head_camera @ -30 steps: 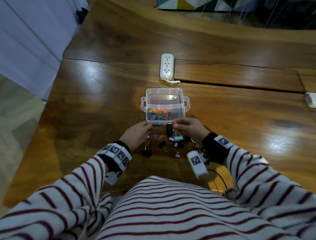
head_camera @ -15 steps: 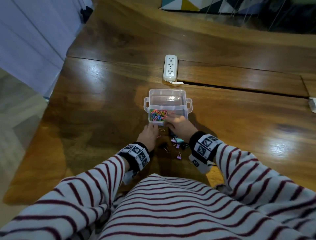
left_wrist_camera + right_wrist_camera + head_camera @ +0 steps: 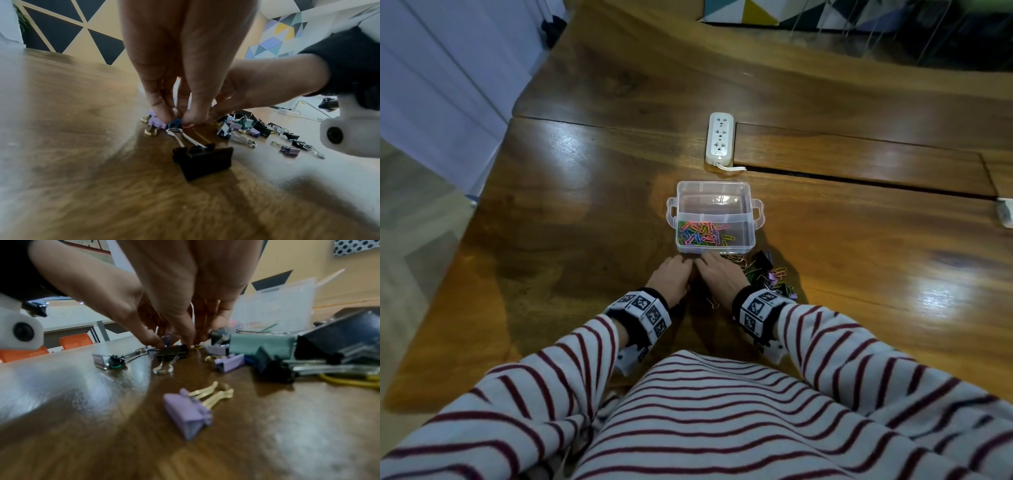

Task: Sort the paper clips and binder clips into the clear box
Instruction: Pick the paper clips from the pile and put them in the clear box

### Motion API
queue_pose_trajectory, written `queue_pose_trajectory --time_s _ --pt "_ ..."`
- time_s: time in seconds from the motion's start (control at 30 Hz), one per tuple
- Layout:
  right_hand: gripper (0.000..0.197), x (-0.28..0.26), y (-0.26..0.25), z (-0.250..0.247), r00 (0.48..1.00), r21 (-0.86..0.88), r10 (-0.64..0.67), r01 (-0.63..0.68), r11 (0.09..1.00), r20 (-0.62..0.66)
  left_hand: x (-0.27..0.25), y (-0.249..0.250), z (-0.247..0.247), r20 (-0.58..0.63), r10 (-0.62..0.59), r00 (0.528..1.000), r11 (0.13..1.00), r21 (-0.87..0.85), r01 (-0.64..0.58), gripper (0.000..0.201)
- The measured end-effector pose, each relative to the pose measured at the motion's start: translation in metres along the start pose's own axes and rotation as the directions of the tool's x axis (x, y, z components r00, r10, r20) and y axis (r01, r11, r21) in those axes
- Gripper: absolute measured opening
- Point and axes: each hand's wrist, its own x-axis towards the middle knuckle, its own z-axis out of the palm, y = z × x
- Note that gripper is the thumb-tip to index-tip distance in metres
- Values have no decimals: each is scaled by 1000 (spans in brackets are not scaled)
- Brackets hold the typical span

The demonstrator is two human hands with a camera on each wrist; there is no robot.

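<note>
The clear box stands open on the wooden table, with several coloured paper clips in its near compartment and nothing in the far one. Both hands are fingertips-down on the table just in front of it, side by side. My left hand pinches a blue paper clip, beside a purple binder clip and behind a black binder clip. My right hand pinches at a yellow paper clip next to a black binder clip.
A pile of black, purple and teal binder clips lies right of the hands. A lone purple binder clip lies nearer me. A white power strip sits beyond the box, beside a long slot in the table.
My right hand was over the box's near compartment half a second ago; it has come back down to the table beside my left hand. The left hand has shifted slightly toward the box.
</note>
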Motion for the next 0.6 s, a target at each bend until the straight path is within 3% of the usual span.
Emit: queue_pose_trajectory --time_s 0.17,0.27,0.33,0.43,0.5,0.6 --pt "27 -6 7 4 999 -23 -25 26 999 36 0 3 -12 24 38 999 999 -9 -38 27" --pt "22 -13 13 -7 999 226 34 -30 974 -13 -2 3 -31 12 29 1000 986 -166 -27 22" --pt "16 -14 25 -25 972 490 217 -148 859 -85 -2 1 -47 -41 36 999 950 -308 -47 16" --pt "9 -7 48 -54 880 748 473 -291 596 -35 9 3 -74 -158 48 986 911 -397 -108 11" --pt "9 2 57 -69 861 715 508 -344 609 -18 27 3 -85 -181 51 982 937 -332 -110 14" --pt "19 8 52 -77 913 631 407 -326 704 17 46 -1 -86 -144 11 990 956 -288 -53 20"
